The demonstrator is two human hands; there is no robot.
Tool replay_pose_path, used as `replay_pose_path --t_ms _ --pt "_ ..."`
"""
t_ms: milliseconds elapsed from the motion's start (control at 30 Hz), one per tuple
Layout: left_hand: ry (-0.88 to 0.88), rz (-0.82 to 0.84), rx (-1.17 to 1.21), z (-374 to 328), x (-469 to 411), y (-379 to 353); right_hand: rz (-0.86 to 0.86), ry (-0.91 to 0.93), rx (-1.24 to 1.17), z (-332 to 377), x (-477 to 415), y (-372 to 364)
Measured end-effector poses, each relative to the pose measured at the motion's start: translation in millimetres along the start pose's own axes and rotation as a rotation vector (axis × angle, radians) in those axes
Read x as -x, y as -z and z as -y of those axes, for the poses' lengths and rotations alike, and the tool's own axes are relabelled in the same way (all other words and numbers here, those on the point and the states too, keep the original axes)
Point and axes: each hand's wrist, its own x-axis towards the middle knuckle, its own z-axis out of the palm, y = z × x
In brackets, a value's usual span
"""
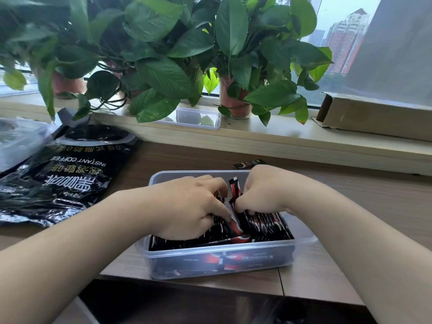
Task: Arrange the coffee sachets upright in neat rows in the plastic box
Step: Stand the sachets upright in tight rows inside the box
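Plastic box (217, 258) on desk (350, 206), packed with upright sachets (266, 223). Left hand (184, 206): fingers clenched on sachets. Right hand (264, 190): fingers pinching 1 raised sachet (234, 187) mid-box.

A brown wood-grain bench (374, 188) fills the lower half of the frame, with a seam running to its near edge at lower right. Behind it a pale wooden window sill (280, 136) crosses the middle. Leafy potted plants (163, 54) stand along the sill at upper left and centre, and a long cardboard box (374, 115) lies at right. The window (327, 10) gives soft grey daylight, with a red-brown tower block (346, 38) at upper right.
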Motion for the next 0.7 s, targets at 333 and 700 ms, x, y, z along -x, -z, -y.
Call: replay_pose_path --t_ms 333,700 --pt "0.022 -0.022 -0.024 -0.2 0.3 -0.4 0.11 0.08 0.302 10.6 3.3 -11.8" --pt "0.022 -0.02 -0.008 1.4 -0.5 -0.9 0.069 0.121 0.372 17.0 8.2 -17.5"
